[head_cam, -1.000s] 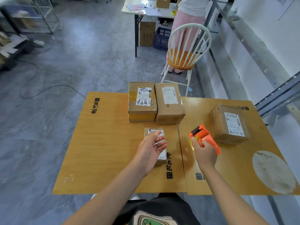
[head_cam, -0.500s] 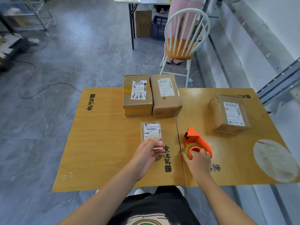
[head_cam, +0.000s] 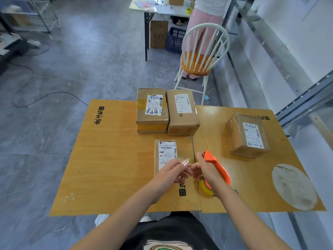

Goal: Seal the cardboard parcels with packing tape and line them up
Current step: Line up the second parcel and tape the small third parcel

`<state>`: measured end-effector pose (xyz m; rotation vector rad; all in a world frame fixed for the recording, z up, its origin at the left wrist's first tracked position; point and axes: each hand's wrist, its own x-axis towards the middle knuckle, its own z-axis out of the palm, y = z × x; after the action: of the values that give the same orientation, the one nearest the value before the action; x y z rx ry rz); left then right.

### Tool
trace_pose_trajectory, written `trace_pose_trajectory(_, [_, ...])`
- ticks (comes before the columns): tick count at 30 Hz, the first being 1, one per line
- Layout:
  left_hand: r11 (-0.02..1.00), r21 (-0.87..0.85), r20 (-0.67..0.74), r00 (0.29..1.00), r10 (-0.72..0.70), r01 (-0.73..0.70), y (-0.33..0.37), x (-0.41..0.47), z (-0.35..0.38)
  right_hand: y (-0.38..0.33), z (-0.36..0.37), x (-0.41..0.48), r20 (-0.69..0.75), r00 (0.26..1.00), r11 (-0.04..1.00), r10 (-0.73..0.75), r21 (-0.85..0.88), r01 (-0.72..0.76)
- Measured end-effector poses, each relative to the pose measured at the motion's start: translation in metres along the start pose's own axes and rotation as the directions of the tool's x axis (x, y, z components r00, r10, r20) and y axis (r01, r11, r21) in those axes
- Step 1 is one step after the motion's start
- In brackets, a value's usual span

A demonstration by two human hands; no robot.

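Observation:
A small flat parcel [head_cam: 165,150] with a white label lies in front of me on the yellow table [head_cam: 108,159]. Over its near end my left hand [head_cam: 169,173] pinches a clear strip of packing tape [head_cam: 185,161]. My right hand [head_cam: 204,170] meets it from the right, fingertips on the same strip. The orange tape dispenser [head_cam: 217,166] lies on the table just behind and under my right hand, its yellow roll partly hidden. Two larger parcels [head_cam: 152,110] [head_cam: 182,113] stand side by side at the far edge. Another parcel [head_cam: 248,135] sits at the right.
A white chair with an orange seat [head_cam: 200,64] stands beyond the table. Behind it a person in pink trousers [head_cam: 203,24] is at another table [head_cam: 162,9]. A round pale patch [head_cam: 293,186] marks the table's near right. A cable [head_cam: 45,98] lies on the floor at the left.
My right hand brought the dispenser down onto the table and shifted left to meet my left hand. My left hand lifted off the small parcel and now pinches the tape strip.

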<state>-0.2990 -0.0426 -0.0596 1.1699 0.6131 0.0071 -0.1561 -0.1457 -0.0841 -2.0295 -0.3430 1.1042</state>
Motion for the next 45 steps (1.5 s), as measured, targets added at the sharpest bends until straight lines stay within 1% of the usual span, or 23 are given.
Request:
trace_pose_trajectory(2, [0.995, 0.086, 0.035, 0.999, 0.037, -0.04, 0.004, -0.004, 0.002, -0.02, 0.001, -0.006, 0.284, 0.956, 0.988, 0.071, 0.109, -0.106])
trace_pose_trajectory(3, [0.992, 0.112, 0.051, 0.997, 0.053, -0.059, 0.005, -0.006, 0.002, -0.024, 0.001, -0.005, 0.37, 0.927, 0.979, 0.059, 0.159, -0.126])
trace_pose_trajectory(5, [0.986, 0.141, 0.079, 0.994, 0.082, -0.092, 0.007, -0.009, 0.001, -0.033, 0.002, -0.005, 0.431, 0.902, 0.961, 0.04, 0.232, -0.153])
trace_pose_trajectory(8, [0.978, 0.184, 0.086, 0.993, 0.082, -0.097, 0.002, -0.011, -0.002, -0.045, 0.005, -0.003, 0.392, 0.917, 0.925, 0.074, 0.316, -0.209])
trace_pose_trajectory(11, [0.974, 0.21, 0.1, 0.993, 0.064, -0.084, -0.003, -0.012, -0.005, -0.049, 0.008, 0.002, 0.361, 0.931, 0.9, 0.045, 0.391, -0.195])
trace_pose_trajectory(15, [0.975, 0.21, 0.085, 0.995, 0.051, -0.068, -0.006, -0.008, -0.008, -0.055, 0.01, 0.004, 0.342, 0.938, 0.85, -0.065, 0.511, -0.127])
trace_pose_trajectory(18, [0.969, 0.246, 0.065, 0.998, -0.019, 0.003, -0.01, -0.006, -0.014, -0.06, 0.011, 0.004, 0.295, 0.936, 0.734, -0.192, 0.676, -0.063])
trace_pose_trajectory(20, [0.984, 0.16, 0.053, 0.995, -0.087, 0.077, -0.011, -0.004, -0.017, -0.062, 0.011, 0.004, 0.275, 0.916, 0.624, -0.291, 0.78, -0.036])
trace_pose_trajectory(21, [0.991, 0.071, 0.047, 0.992, -0.12, 0.116, -0.012, -0.003, -0.02, -0.063, 0.011, 0.005, 0.266, 0.901, 0.569, -0.342, 0.822, -0.027])
trace_pose_trajectory(23, [0.966, -0.201, 0.085, 0.985, -0.15, 0.165, -0.012, -0.001, -0.027, -0.064, 0.011, 0.005, 0.237, 0.874, 0.515, -0.425, 0.857, 0.018])
trace_pose_trajectory(24, [0.911, -0.376, 0.128, 0.984, -0.127, 0.166, -0.013, 0.001, -0.032, -0.064, 0.012, 0.004, 0.228, 0.856, 0.509, -0.464, 0.86, 0.047])
trace_pose_trajectory(25, [0.808, -0.566, 0.164, 0.983, -0.084, 0.164, -0.012, 0.002, -0.035, -0.063, 0.013, 0.003, 0.224, 0.836, 0.503, -0.501, 0.862, 0.07])
trace_pose_trajectory(27, [0.491, -0.86, 0.149, 0.989, -0.015, 0.137, -0.009, 0.005, -0.037, -0.063, 0.016, 0.001, 0.228, 0.801, 0.488, -0.553, 0.868, 0.09])
trace_pose_trajectory(28, [0.367, -0.926, 0.094, 0.996, -0.007, 0.09, -0.007, 0.007, -0.036, -0.063, 0.018, 0.001, 0.232, 0.789, 0.486, -0.569, 0.869, 0.094])
trace_pose_trajectory(29, [0.291, -0.956, 0.039, 0.999, -0.012, 0.041, -0.005, 0.009, -0.034, -0.063, 0.02, 0.001, 0.237, 0.782, 0.489, -0.577, 0.867, 0.098])
trace_pose_trajectory(31, [0.194, -0.981, -0.011, 1.0, -0.002, -0.01, 0.0, 0.01, -0.03, -0.063, 0.026, 0.0, 0.241, 0.778, 0.498, -0.581, 0.861, 0.106])
trace_pose_trajectory(34, [0.108, -0.994, -0.008, 0.999, 0.031, -0.011, 0.001, 0.012, -0.034, -0.06, 0.035, -0.002, 0.241, 0.777, 0.512, -0.582, 0.851, 0.119])
trace_pose_trajectory(38, [0.116, -0.99, -0.081, 0.996, -0.044, -0.076, 0.001, 0.016, -0.045, -0.063, 0.043, -0.009, 0.227, 0.825, 0.545, -0.517, 0.831, 0.113])
trace_pose_trajectory(39, [0.128, -0.986, -0.112, 0.991, -0.072, -0.103, -0.001, 0.018, -0.051, -0.065, 0.042, -0.011, 0.198, 0.839, 0.532, -0.508, 0.838, 0.125])
trace_pose_trajectory(40, [0.176, -0.975, -0.155, 0.983, -0.094, -0.137, -0.001, 0.019, -0.056, -0.069, 0.039, -0.012, 0.161, 0.854, 0.523, -0.495, 0.84, 0.144])
trace_pose_trajectory(41, [0.268, -0.948, -0.206, 0.973, -0.103, -0.173, 0.0, 0.018, -0.061, -0.072, 0.036, -0.013, 0.124, 0.871, 0.526, -0.475, 0.834, 0.168])
trace_pose_trajectory(43, [0.544, -0.81, -0.307, 0.949, -0.076, -0.218, 0.0, 0.017, -0.067, -0.077, 0.031, -0.013, 0.063, 0.911, 0.57, -0.407, 0.797, 0.2])
trace_pose_trajectory(45, [0.839, -0.503, -0.357, 0.934, 0.018, -0.208, 0.004, 0.014, -0.065, -0.079, 0.028, -0.01, 0.026, 0.938, 0.635, -0.345, 0.743, 0.213])
